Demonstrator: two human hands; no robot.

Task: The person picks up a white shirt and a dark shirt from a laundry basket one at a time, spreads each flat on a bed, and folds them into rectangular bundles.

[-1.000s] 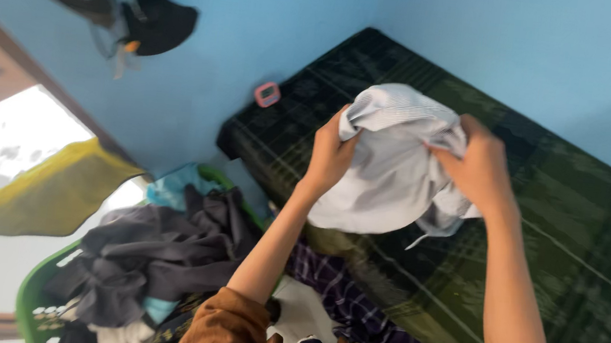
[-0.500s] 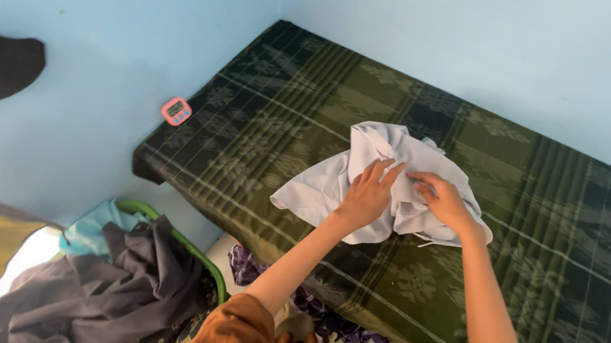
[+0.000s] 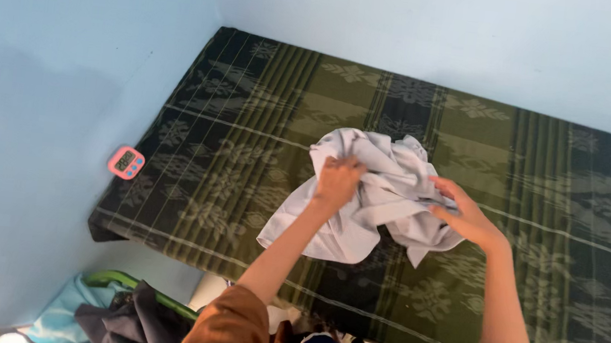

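On the dark green patterned mattress [image 3: 262,152], near its middle, lies a crumpled pale grey shirt [image 3: 374,201]. Left hand [image 3: 338,182] bunches its cloth, fingers curled tight. Right hand [image 3: 467,217] pinches the other edge, fingers narrow. Pink timer [image 3: 126,163] on the blue wall [image 3: 43,76]; green laundry basket [image 3: 109,279] below.

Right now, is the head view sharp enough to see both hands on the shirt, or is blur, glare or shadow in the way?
Head view: sharp overall, no glare; the left hand and right hand show only slight softness on the pale crumpled shirt. Light is soft and even, the shirt casting only a faint shadow on the dark green patterned cloth. The small pink timer on the blue wall is crisp.
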